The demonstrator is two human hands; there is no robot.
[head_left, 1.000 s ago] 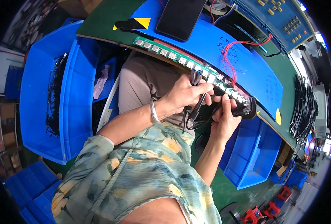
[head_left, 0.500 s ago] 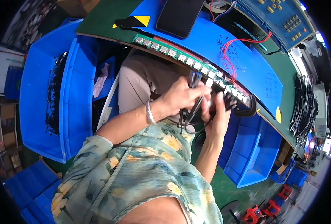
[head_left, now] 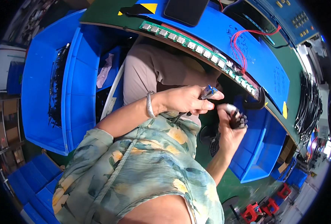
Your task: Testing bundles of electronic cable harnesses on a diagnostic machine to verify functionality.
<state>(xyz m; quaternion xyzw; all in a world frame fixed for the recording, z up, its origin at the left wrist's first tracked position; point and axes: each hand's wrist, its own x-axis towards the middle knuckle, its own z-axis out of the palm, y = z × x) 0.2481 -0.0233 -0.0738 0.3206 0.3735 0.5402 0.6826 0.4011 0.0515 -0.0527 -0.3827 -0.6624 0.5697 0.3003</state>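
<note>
My left hand (head_left: 189, 100), with a silver bangle at the wrist, is closed round cables. Blue-tipped USB plugs (head_left: 210, 92) stick out past its thumb, and black cable ends hang below the hand. To the right, my right hand (head_left: 228, 136) grips a bundle of black cables with metal plugs (head_left: 240, 121) bunched at its end. A pale plug lies by its fingertips. The hands are close but apart, above my lap and in front of the bench edge. Along that edge runs a green circuit board (head_left: 186, 42) lined with metal and white sockets; neither hand touches it.
Red wires (head_left: 234, 46) rise from the board toward a blue instrument panel (head_left: 298, 18). A black phone (head_left: 184, 11) lies on the blue sheet (head_left: 217, 30). Blue bins stand at left (head_left: 70, 93) and right (head_left: 255, 153). Black cables (head_left: 307, 108) hang at the far right.
Both hands have drawn back from the board and moved apart, the right one down and rightward. The plugs in each hand now show clearly. The whole view has shifted slightly.
</note>
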